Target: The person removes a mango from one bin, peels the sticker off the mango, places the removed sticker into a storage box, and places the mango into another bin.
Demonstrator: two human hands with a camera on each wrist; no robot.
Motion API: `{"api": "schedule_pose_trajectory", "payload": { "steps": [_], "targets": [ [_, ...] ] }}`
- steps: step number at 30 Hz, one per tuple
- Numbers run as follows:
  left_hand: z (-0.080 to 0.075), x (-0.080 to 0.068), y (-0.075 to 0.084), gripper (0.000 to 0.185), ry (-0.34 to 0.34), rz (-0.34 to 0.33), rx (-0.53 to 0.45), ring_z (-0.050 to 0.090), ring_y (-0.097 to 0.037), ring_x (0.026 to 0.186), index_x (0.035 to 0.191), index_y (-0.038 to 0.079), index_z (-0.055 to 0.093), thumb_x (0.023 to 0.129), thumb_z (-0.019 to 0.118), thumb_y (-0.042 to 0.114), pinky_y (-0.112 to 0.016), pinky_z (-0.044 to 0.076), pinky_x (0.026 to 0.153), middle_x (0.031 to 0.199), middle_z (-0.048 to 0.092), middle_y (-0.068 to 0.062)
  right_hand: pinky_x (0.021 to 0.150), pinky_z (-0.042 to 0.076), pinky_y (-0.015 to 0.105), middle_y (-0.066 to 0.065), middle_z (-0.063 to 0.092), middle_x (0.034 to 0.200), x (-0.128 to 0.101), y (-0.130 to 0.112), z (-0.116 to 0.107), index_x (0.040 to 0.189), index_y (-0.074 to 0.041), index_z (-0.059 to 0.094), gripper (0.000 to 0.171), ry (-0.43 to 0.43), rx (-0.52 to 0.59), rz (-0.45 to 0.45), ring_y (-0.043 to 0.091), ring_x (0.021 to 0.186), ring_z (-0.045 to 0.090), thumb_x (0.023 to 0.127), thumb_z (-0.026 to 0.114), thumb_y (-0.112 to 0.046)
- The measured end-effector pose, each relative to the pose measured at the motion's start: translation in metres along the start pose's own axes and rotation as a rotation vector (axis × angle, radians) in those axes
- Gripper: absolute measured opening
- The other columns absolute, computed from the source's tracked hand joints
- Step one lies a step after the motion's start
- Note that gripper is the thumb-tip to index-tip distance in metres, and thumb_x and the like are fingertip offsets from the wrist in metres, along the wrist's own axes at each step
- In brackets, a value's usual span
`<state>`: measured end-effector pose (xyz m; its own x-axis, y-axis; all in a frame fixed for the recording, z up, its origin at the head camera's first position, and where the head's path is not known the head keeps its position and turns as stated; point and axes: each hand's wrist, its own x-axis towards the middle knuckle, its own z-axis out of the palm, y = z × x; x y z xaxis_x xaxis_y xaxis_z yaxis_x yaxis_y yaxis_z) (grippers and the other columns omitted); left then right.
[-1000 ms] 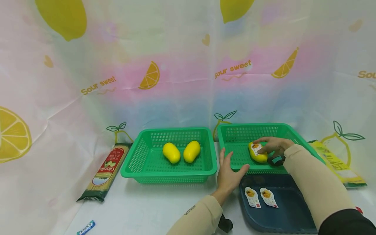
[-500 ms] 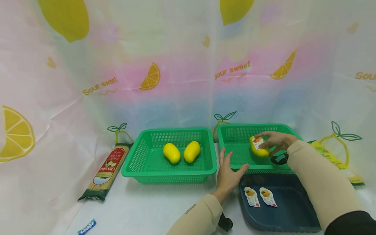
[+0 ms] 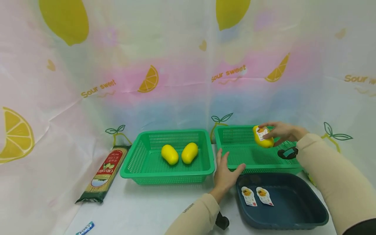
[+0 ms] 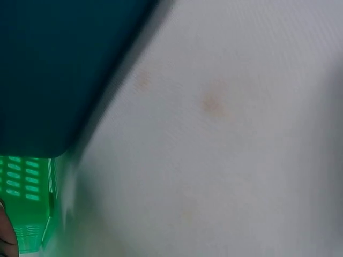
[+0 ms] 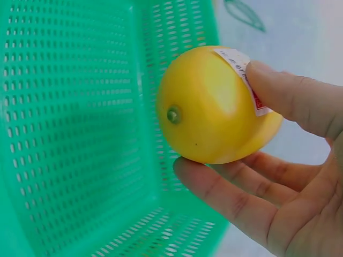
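Observation:
My right hand [image 3: 283, 131] grips a yellow mango [image 3: 262, 138] above the right green basket [image 3: 252, 168], thumb on its white label. The right wrist view shows the mango [image 5: 209, 112] from its stem end, the fingers [image 5: 225, 198] on its other side. My left hand [image 3: 224, 176] is at the front left corner of that basket, fingers spread and fairly straight, holding nothing; whether it presses the rim is hard to tell. Only a sliver of a finger [image 4: 6, 235] shows in the left wrist view. Two more mangoes [image 3: 169, 154] [image 3: 189, 153] lie in the left green basket [image 3: 167, 178].
A dark blue tray [image 3: 288, 209] stands before the right basket, with two mango labels [image 3: 249, 196] [image 3: 264, 196] at its left. A noodle packet [image 3: 104, 174] lies left of the left basket. A small blue packet [image 3: 85, 227] is near the front. A patterned curtain [image 3: 176, 107] hangs behind.
The right hand has lifted the labelled mango up from the right basket's floor and slightly to the right. The left hand has stayed at the basket's corner. The view has shifted slightly.

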<state>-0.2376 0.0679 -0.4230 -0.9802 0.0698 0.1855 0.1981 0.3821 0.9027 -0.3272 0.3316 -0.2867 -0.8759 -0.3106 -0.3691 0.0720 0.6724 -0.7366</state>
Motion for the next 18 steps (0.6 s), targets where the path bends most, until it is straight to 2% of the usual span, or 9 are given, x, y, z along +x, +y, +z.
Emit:
{"api": "schedule_pose_trajectory", "payload": {
  "steps": [5,10,14,18],
  "targets": [
    [-0.001,0.001,0.000,0.076,0.011,0.033,0.065,0.056,-0.031,0.129,0.150,0.020,0.040,0.088,0.064,0.056,-0.049,0.050,0.094,0.166,0.016,0.006,0.090,0.056,0.048,0.039,0.019,0.150,-0.019,-0.013,-0.007,0.156,-0.003,0.016,0.074,0.044,-0.004,-0.065,0.042,0.124,0.049,0.099,0.059,-0.023],
    [-0.005,-0.003,0.001,0.082,-0.015,0.072,0.180,0.056,-0.030,0.130,0.154,0.018,0.032,0.090,0.057,0.062,-0.046,0.052,0.092,0.167,0.012,0.001,0.088,0.057,0.046,0.041,0.019,0.149,-0.037,-0.027,-0.008,0.156,-0.004,0.017,0.073,0.078,-0.035,-0.109,0.040,0.122,0.051,0.099,0.060,-0.022],
    [-0.009,-0.013,0.002,0.086,-0.023,0.100,0.262,0.063,-0.032,0.116,0.157,0.013,0.025,0.092,0.057,0.060,-0.042,0.054,0.081,0.167,0.010,-0.004,0.088,0.057,0.047,0.040,0.022,0.149,-0.049,-0.041,0.001,0.157,-0.006,0.018,0.073,0.098,-0.032,-0.113,0.037,0.118,0.054,0.099,0.060,-0.020],
    [-0.017,-0.025,0.005,0.086,-0.069,0.156,0.347,0.067,-0.032,0.104,0.157,0.012,0.023,0.092,0.062,0.052,-0.038,0.054,0.074,0.167,0.013,-0.008,0.088,0.057,0.048,0.042,0.017,0.150,-0.059,-0.057,0.017,0.157,-0.006,0.019,0.071,0.124,-0.012,-0.111,0.048,0.125,0.048,0.099,0.059,-0.018]
  ]
}}
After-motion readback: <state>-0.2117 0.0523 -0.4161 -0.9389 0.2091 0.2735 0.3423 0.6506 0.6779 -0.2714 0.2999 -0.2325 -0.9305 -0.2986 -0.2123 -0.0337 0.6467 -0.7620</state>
